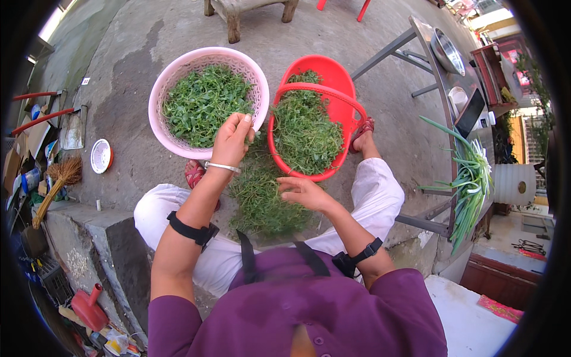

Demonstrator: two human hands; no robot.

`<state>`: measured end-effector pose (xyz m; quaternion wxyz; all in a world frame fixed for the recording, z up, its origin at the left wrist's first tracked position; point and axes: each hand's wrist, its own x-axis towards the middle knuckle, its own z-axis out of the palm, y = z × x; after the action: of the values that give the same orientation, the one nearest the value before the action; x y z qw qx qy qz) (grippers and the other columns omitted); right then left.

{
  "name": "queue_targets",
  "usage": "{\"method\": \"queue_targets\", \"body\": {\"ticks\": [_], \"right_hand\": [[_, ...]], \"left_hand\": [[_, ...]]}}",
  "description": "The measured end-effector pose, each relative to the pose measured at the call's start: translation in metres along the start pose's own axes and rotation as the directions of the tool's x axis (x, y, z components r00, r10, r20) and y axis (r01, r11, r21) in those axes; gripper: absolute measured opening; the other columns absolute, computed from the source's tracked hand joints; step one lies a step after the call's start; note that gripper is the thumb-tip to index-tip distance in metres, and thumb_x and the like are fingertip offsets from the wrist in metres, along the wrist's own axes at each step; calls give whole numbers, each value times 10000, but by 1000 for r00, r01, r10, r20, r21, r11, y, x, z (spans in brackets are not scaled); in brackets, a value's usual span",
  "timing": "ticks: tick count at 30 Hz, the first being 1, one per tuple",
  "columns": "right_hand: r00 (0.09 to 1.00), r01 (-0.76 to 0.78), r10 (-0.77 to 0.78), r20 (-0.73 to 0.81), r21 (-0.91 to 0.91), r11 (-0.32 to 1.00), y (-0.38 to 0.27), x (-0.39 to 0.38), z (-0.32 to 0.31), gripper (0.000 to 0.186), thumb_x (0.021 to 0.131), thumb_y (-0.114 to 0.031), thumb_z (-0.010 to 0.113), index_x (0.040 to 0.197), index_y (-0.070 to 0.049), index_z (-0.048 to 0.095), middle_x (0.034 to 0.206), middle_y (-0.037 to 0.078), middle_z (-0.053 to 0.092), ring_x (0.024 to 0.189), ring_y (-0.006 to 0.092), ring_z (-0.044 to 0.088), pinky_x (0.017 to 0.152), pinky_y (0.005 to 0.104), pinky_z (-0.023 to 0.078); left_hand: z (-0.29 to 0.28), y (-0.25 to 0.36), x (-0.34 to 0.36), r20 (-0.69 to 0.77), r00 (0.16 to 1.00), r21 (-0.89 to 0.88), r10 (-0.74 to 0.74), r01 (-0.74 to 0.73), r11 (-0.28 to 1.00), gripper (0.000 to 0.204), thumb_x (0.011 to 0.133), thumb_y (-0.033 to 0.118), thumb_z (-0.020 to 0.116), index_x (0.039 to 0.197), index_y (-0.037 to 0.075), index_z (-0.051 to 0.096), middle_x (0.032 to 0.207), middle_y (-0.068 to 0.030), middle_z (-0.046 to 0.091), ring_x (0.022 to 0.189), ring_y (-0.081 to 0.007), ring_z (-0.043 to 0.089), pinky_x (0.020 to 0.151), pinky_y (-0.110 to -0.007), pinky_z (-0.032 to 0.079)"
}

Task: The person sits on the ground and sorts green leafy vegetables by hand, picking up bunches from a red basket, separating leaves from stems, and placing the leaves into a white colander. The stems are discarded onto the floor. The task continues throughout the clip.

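My left hand (232, 141), with a pale bangle at its wrist, is closed in a pinch at the near right rim of a pink lattice basket (156, 113). Whatever its fingertips hold is too small to make out. Inside the basket lie leafy greens (205, 104). My right hand (306, 193) is open, fingers apart, over a heap of stemmed greens (256, 205) on the ground between my legs. Just beyond it stands a red handled basket (340, 74), partly filled with stemmed greens (306, 134).
At right, a metal-framed table (437, 74) bears a steel bowl (447, 52), a dark flat device (470, 113) and spring onions (473, 184). A small bowl (102, 156), a straw broom (62, 172) and a concrete step (116, 250) are at left. A wooden stool (250, 7) stands ahead.
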<state>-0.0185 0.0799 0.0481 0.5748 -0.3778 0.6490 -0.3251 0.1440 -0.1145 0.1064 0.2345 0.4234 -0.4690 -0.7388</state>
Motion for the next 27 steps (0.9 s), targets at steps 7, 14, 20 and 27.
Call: {"method": "queue_targets", "body": {"ticks": [7,14,20,27], "right_hand": [[792,-1,112,-600,183,983,79,44,-99,281,906,-54,573,1180,-11,620,1001,82,669,741,114,643,620,246,516],[670,1,-15,-742,-19,1000,103,90,-162,244,910,-31,553,1139,-17,637,1032,101,673,669,117,657,592,254,526],[763,-125,-381,-522,-698,705,89,132,-170,341,795,-12,594,1129,-65,637,1150,190,603,1024,353,611,876,429,506],[734,-157,-62,-676,-257,954,80,139,-177,205,804,-58,689,1003,-14,666,977,136,683,872,192,679,724,331,556]], "left_hand": [[-32,25,7,-29,790,787,613,-360,501,231,920,187,593,1088,29,605,1061,-142,633,868,-306,625,745,-390,490],[-28,4,7,48,875,964,482,-168,208,430,876,157,630,1278,65,507,1323,-153,486,1140,-358,552,932,-418,475],[-33,13,12,39,878,971,478,-146,189,262,875,118,612,1134,81,607,1039,-99,615,896,-316,622,746,-412,501],[-18,22,7,1,812,922,583,-227,314,195,869,131,625,1059,84,630,963,-83,617,891,-285,625,708,-400,515]]}}
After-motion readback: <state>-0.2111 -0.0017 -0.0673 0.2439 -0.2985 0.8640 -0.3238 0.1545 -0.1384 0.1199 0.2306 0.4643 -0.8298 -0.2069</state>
